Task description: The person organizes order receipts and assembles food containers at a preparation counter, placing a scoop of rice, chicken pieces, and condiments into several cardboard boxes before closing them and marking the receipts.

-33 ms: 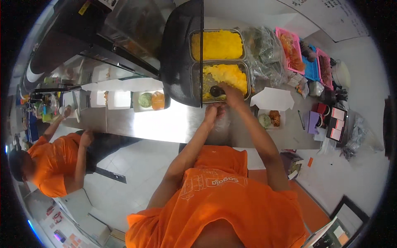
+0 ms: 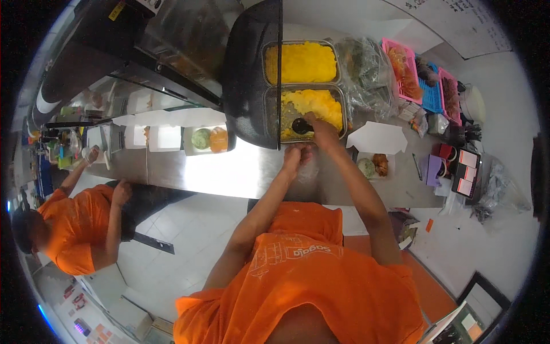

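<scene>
My right hand (image 2: 322,133) is closed on a dark round-headed scoop (image 2: 300,125), dipped into the near metal tray (image 2: 344,129). Yellow crumbly food (image 2: 318,104) lies heaped across the back and right of that tray, with the bottom showing at the left. Just below the tray's front edge, my left hand (image 2: 297,157) has its fingers curled in; what they hold, if anything, is hidden. Something of clear plastic (image 2: 308,172) lies on the counter beside it. A second tray of the same yellow food (image 2: 306,62) stands behind.
At right, an open white box (image 2: 377,137) holds a green mound and a brown piece. Pink baskets (image 2: 401,49) and a plastic bag (image 2: 364,63) stand behind it. A dark hood (image 2: 249,86) overhangs the trays' left. Another person in orange (image 2: 80,223) works at far left.
The scoop and my right hand have shifted very slightly inside the near tray. My left hand stays where it was.
</scene>
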A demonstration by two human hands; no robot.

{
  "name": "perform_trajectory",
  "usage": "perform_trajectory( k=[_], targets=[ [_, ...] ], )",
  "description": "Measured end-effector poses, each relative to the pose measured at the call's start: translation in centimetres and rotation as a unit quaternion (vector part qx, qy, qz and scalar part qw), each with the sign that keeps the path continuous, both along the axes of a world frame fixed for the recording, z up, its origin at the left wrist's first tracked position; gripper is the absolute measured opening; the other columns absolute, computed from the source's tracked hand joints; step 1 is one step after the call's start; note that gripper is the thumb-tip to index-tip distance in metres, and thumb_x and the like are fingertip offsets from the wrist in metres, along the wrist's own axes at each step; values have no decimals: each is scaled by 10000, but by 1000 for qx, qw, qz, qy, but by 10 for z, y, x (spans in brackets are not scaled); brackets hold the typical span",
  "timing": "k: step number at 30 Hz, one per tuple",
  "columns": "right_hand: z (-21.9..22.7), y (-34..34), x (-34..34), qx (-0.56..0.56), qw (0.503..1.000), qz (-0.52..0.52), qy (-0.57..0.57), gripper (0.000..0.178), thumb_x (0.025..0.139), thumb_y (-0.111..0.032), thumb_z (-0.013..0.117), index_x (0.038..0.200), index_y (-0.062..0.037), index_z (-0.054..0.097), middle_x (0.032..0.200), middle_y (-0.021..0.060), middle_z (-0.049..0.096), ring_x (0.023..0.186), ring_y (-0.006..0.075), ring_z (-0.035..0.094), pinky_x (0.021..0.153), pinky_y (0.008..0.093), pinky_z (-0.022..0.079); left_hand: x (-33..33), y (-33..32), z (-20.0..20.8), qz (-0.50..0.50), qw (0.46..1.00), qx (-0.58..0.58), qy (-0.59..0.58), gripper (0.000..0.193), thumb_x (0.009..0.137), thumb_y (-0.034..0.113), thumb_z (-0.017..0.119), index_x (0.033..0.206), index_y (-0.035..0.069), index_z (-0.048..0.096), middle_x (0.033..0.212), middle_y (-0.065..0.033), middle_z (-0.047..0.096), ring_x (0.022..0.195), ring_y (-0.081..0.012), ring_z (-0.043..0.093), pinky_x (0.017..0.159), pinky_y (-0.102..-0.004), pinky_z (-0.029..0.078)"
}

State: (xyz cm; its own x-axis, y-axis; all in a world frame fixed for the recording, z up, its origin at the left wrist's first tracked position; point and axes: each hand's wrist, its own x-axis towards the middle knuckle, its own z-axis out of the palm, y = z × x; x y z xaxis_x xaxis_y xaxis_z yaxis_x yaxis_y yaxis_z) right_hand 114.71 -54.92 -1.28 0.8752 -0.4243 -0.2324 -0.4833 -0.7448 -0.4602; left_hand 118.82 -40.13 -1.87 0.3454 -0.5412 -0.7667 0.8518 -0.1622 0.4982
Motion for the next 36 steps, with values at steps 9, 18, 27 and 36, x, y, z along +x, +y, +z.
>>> perform_trajectory(
  k=[9,18,27,36],
  targets=[
    [62,-26,31,-121,989,48,63,611,895,-129,476,1434,-288,238,1029,215,564,797,345,626,650,455,512,-4,-9,-15,78,997,16,-15,150,893,158,586,935,16,609,866,-66,662,732,-152,639,624,-277,517],
    [8,-15,21,-158,978,54,127,626,818,-49,497,1406,-186,330,950,182,622,779,319,646,632,417,522,-18,-16,-26,149,988,-29,-13,115,901,66,549,972,-24,557,897,-138,650,804,-234,654,743,-331,557],
    [43,-5,-6,-16,975,138,175,507,769,-154,541,1268,-79,489,1035,203,631,979,348,606,828,432,475,-21,-10,-17,169,984,-29,-47,78,903,56,542,882,-19,531,851,-143,652,722,-199,652,694,-301,559],
    [-3,-119,25,425,789,-42,442,122,904,-284,511,838,-183,527,562,-93,375,408,16,202,364,219,168,-13,-9,-11,64,993,-97,-6,109,907,94,551,956,-3,562,935,-103,654,860,-186,640,812,-306,521]
  ],
)
